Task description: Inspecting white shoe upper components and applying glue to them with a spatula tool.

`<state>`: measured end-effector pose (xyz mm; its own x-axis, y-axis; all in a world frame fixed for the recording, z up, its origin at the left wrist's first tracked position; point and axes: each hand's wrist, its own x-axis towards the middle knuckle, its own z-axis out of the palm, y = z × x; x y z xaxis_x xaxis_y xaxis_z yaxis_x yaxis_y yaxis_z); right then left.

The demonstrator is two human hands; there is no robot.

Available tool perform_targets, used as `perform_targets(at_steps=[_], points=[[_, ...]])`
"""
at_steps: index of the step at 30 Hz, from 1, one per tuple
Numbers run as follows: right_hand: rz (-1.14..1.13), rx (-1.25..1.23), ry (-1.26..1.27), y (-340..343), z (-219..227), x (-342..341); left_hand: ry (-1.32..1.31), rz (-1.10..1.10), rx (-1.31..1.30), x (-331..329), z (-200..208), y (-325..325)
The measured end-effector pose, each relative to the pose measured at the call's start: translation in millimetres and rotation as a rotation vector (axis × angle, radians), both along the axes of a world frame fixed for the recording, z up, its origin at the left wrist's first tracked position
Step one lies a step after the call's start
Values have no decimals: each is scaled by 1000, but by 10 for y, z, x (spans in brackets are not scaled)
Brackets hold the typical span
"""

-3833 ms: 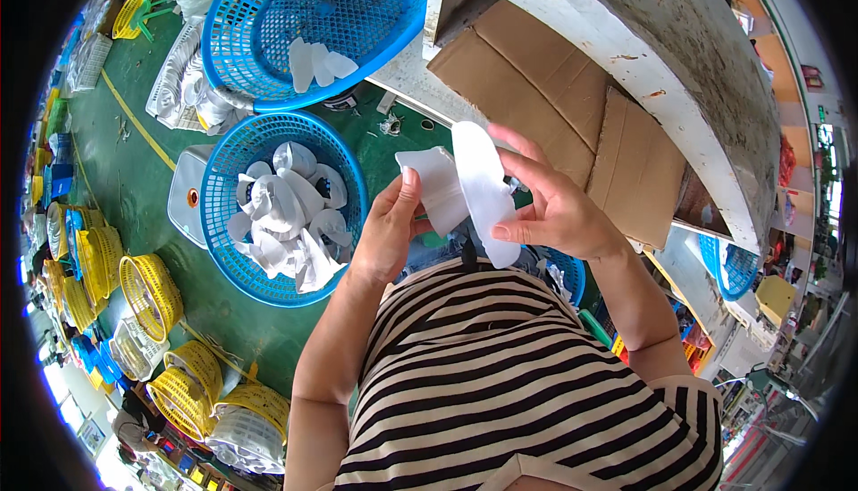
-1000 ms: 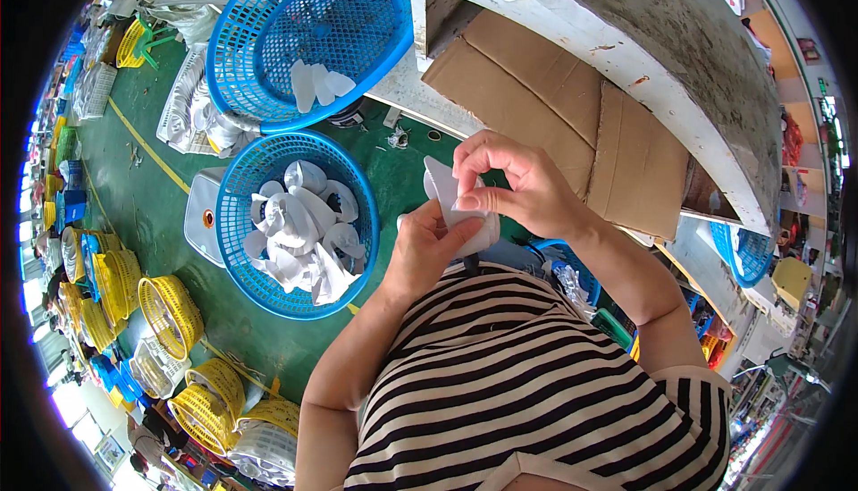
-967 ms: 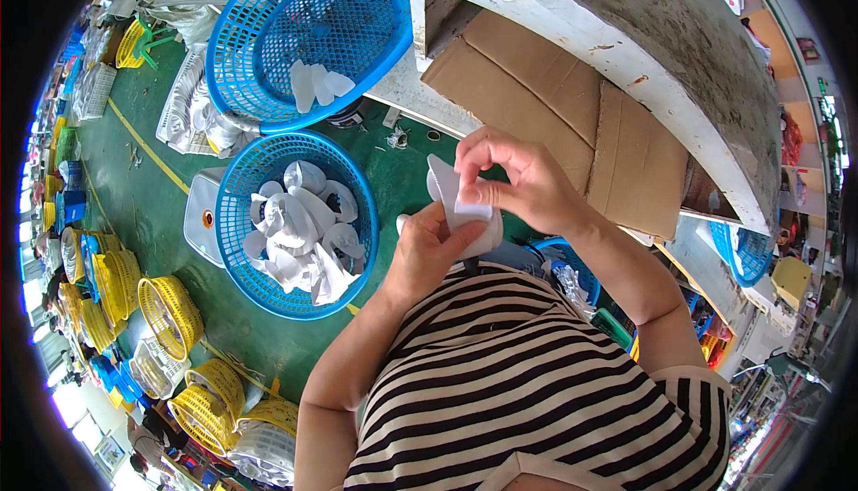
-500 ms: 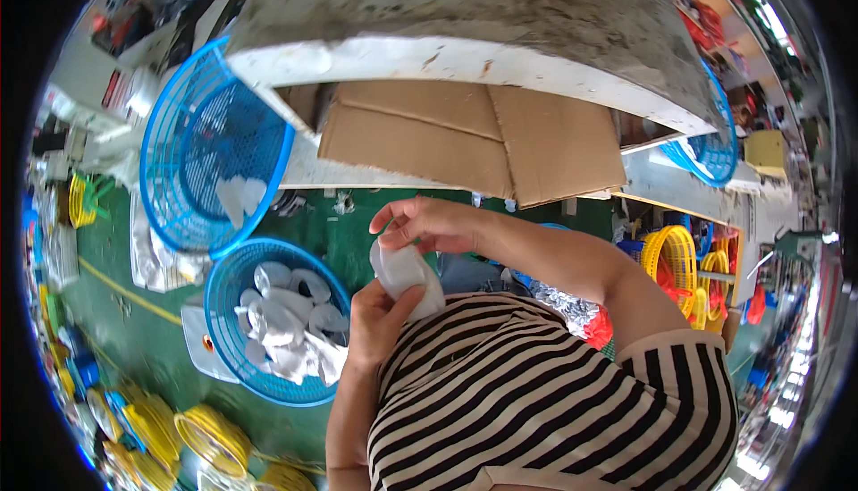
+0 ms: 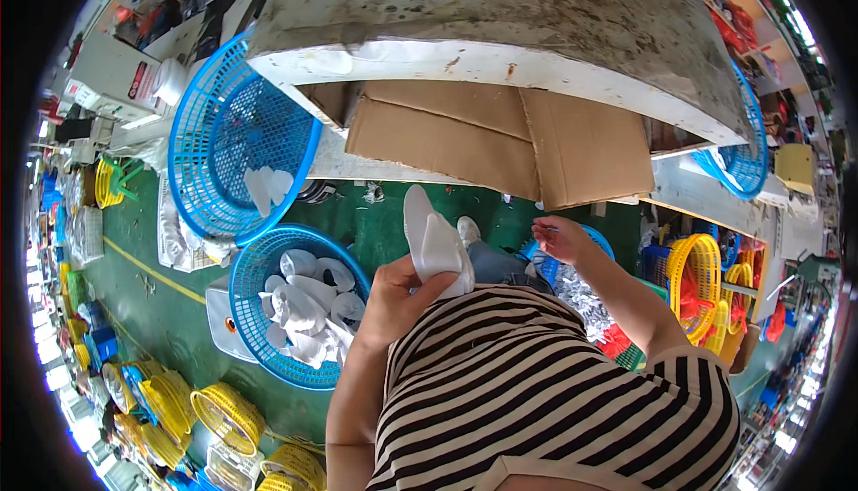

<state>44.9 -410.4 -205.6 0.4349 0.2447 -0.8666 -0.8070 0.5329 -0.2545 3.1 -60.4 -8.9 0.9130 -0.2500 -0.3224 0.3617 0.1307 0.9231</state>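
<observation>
Seemingly partway — the left hand (image 5: 399,302) pinches white sheets (image 5: 438,247); curved pieces (image 5: 311,289) lie in a basket (image 5: 247,309). The right hand (image 5: 561,239) looks empty — fingers loosely curled.

The white pieces (image 5: 438,248), moments ago being handled by both hands, are now being held by the left hand (image 5: 398,299) alone; the right hand (image 5: 560,240) is being held away, near the blue basket (image 5: 605,243) with silvery material (image 5: 581,299).

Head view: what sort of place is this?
Probably a factory or workshop floor: a blue mesh basket full of white shaped pieces, yellow baskets grouped together, and a green floor marked with a yellow line. What it makes, I can't tell.
</observation>
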Motion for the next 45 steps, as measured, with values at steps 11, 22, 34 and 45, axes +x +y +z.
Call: perform_targets(at_steps=[11, 22, 34, 45], points=[[377, -517, -432, -21, 679, 1288, -76, -77, 109, 171, 77, -63], [786, 158, -593, 1581, 2149, 707, -101, 46, 148, 89, 143, 29], [664, 91, -431, 2009, 2065, 605, -411, 43, 400, 32, 55, -9], [793, 34, -702, 2127, 2202, 525, -319, 91, 371, -10, 14, 85]])
